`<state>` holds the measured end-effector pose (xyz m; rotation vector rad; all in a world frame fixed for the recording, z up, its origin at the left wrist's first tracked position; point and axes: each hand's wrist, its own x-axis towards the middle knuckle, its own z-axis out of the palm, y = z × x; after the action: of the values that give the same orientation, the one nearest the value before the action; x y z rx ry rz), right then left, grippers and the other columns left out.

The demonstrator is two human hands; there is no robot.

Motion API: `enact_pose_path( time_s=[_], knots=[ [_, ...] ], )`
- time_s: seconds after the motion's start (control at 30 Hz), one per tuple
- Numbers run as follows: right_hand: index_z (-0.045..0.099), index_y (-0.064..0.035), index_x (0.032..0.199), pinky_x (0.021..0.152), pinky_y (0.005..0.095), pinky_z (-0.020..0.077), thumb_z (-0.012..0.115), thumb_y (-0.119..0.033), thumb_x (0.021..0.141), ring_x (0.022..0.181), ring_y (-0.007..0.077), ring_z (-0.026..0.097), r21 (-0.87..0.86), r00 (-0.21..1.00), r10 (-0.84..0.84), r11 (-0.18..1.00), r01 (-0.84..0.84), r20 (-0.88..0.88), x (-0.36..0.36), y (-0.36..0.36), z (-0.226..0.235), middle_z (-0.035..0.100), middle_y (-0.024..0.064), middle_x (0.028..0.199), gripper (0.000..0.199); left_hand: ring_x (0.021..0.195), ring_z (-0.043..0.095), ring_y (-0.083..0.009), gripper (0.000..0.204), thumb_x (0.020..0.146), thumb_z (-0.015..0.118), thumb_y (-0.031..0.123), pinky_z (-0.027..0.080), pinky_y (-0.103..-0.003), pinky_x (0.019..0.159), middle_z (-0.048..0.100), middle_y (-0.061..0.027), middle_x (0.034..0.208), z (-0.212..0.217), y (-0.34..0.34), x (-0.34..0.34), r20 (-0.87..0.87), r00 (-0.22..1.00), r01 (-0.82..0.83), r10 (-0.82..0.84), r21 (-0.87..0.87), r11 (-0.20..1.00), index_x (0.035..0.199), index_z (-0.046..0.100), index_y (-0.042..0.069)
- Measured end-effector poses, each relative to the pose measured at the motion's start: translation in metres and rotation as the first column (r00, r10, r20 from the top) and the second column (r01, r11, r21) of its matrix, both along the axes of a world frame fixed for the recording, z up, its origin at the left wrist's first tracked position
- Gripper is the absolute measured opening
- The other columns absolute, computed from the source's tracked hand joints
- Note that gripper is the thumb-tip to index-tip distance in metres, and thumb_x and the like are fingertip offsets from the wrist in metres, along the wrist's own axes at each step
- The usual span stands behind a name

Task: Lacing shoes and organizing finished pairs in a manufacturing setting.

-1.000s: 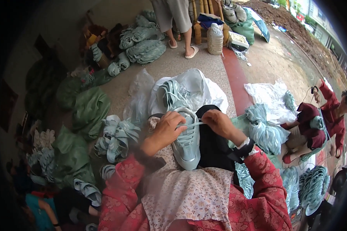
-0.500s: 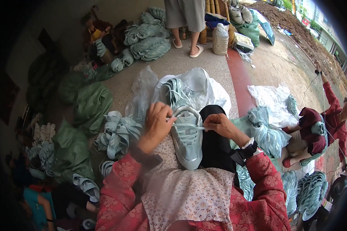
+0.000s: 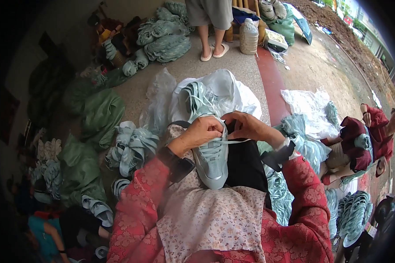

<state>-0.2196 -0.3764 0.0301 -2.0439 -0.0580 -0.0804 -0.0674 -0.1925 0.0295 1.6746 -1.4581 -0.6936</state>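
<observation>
While both hands meet over its upper lacing, a pale blue-grey shoe (image 3: 212, 164) lies on the person's lap, its toe toward the body and its collar facing away. The left hand (image 3: 201, 133) comes in over the collar with fingers bent and tips drawn together at the top eyelets; whether the lace is between them cannot be told. The right hand (image 3: 251, 128) sits just beside it, thumb and forefinger bent toward the shoe's opening, and what these fingertips grip is also unclear. A loose end of the pale shoelace (image 3: 236, 141) runs out to the right, below the right hand. Under the toe is a floral apron (image 3: 210, 219), and black cloth (image 3: 246, 164) covers the lap on the shoe's right. Just beyond the hands, a white plastic bag (image 3: 245, 101) is open around pale blue shoe pieces (image 3: 197, 98). A bundle of similar pieces (image 3: 132, 151) lies to the left, near a green sack (image 3: 102, 116), and a person in grey shorts (image 3: 210, 12) stands farther off.
</observation>
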Motion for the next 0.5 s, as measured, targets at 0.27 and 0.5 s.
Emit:
enact_pose_path(
  time_s=[0.27,0.5],
  knots=[
    [0.069,-0.0072,0.104,0.072,0.0341,0.0497,0.084,-0.012,0.068,0.084,0.0231,0.062,-0.151,0.964,0.192,0.975,-0.165,0.186,0.013,-0.028,-0.021,0.062,0.0089,0.096,0.039,0.077,0.057,-0.0102,0.011,0.08,0.071,0.005,0.046,-0.025,0.069,0.061,-0.0028,0.088,-0.002,-0.012,-0.005,-0.052,0.998,0.041,-0.04,0.028,0.999,0.09,0.07,0.0],
    [0.07,-0.0044,0.088,0.076,0.034,0.0494,0.085,-0.012,0.06,0.084,0.0246,0.063,-0.158,0.948,0.207,0.973,-0.172,0.243,0.027,-0.015,-0.013,0.066,0.0102,0.085,0.032,0.071,0.052,-0.0066,0.012,0.079,0.072,0.005,0.042,-0.023,0.063,0.06,0.0009,0.083,-0.002,-0.007,-0.004,0.042,0.999,0.002,-0.003,0.033,0.999,0.09,0.07,0.001]
  ],
)
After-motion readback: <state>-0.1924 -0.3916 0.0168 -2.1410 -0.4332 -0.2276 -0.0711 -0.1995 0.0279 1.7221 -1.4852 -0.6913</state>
